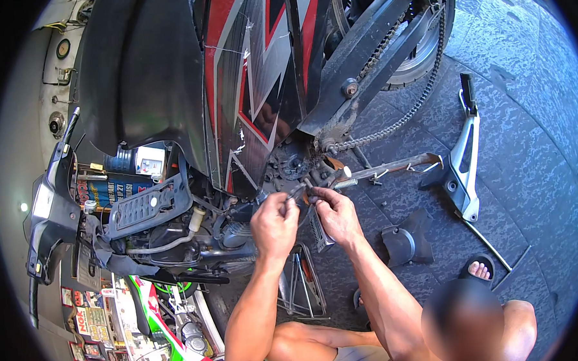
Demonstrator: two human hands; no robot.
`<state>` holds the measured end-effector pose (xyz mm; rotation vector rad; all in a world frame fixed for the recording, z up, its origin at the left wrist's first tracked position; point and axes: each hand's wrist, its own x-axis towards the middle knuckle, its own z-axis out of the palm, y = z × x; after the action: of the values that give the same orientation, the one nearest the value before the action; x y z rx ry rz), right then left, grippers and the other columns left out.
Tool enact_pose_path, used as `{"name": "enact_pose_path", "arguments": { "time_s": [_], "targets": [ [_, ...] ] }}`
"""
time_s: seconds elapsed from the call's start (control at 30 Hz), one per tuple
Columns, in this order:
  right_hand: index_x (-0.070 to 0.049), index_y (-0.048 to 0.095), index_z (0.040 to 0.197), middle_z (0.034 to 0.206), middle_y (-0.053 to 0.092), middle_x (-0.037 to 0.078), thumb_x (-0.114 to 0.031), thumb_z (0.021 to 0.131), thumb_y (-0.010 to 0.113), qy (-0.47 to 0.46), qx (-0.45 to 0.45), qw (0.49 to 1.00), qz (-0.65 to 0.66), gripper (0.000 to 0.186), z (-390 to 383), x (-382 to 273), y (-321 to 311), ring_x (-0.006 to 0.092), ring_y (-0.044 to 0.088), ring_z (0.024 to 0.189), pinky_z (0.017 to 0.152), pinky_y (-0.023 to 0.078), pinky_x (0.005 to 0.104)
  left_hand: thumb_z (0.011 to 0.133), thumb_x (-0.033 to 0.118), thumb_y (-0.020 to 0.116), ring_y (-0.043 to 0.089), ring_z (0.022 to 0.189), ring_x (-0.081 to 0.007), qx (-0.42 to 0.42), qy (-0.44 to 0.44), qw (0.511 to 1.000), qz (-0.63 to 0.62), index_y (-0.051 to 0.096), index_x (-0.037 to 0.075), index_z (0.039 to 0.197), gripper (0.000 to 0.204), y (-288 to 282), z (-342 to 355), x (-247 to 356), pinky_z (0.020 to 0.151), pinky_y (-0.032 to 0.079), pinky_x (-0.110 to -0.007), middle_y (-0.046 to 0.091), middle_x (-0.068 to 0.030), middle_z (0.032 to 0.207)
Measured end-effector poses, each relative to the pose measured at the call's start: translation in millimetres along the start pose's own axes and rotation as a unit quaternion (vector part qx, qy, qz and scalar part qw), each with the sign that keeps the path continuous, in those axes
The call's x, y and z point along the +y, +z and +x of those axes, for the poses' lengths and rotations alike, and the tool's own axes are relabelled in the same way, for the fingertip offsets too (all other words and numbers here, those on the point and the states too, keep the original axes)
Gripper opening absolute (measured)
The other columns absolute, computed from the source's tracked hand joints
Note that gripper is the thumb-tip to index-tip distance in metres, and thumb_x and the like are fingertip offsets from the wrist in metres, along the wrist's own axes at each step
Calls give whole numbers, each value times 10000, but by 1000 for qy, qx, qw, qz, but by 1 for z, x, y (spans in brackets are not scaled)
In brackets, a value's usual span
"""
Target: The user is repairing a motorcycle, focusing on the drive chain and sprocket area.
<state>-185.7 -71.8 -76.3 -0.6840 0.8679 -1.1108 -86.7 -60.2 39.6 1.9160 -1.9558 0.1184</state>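
Observation:
Both hands are together at the lower side of a motorcycle with a red, black and grey body panel [258, 66]. My left hand [275, 225] is closed, thumb against curled fingers, at a small dark piece. Touching almost at the fingertips, my right hand [337, 215] pinches beside it; what each one holds is too small to name. Just beyond the fingers are the greasy sprocket area [293, 167] and a short coil spring [346, 184]. A slack drive chain [421, 105] droops from there to the rear wheel [447, 25].
On the dark floor at right lie a silver footrest bracket [464, 166], a black cover piece [404, 243] and a thin metal rod [488, 241]. A tray with long tools [306, 276] is below my hands. Handlebars [44, 197] and a green-white motorcycle [156, 322] stand at left.

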Motion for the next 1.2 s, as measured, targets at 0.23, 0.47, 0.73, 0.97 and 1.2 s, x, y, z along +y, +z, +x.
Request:
{"name": "enact_pose_path", "arguments": {
  "time_s": [0.23,0.47,0.73,0.97,1.2],
  "targets": [
    [45,579,1295,993,710,268,-201,919,640,-50,23,980,-189,454,12,-31,11,420,692,996,897,531,471,893,48,714,550,606,-46,50,-237,964,-108,678,-35,892,91,-93,-43,28,539,438,-237,663,-24,701],
    [66,570,1075,933,688,324,-116,857,723,-121,126,921,-348,322,47,-31,36,482,683,909,823,547,510,902,-16,688,524,605,-8,103,-328,912,-223,672,-42,931,42,-141,-85,51,534,412,-181,641,13,720],
    [26,559,1008,919,687,290,-132,853,728,-221,124,866,-432,279,70,-21,43,471,676,881,790,541,520,900,-10,702,543,600,-4,37,-338,880,-333,678,-25,942,50,-151,-91,29,533,439,-186,652,17,709],
    [23,629,921,892,697,261,-146,855,719,-275,104,841,-454,202,71,-20,42,449,684,867,769,541,500,897,3,710,559,618,1,5,-348,847,-402,680,-18,919,42,-159,-99,18,551,455,-185,663,6,705],
    [30,669,931,872,715,235,-136,871,707,-273,108,827,-480,180,69,-23,41,413,704,835,734,545,432,904,-15,694,517,612,0,13,-346,841,-415,662,-34,932,46,-155,-99,12,543,405,-181,639,15,714]
  ]
}}
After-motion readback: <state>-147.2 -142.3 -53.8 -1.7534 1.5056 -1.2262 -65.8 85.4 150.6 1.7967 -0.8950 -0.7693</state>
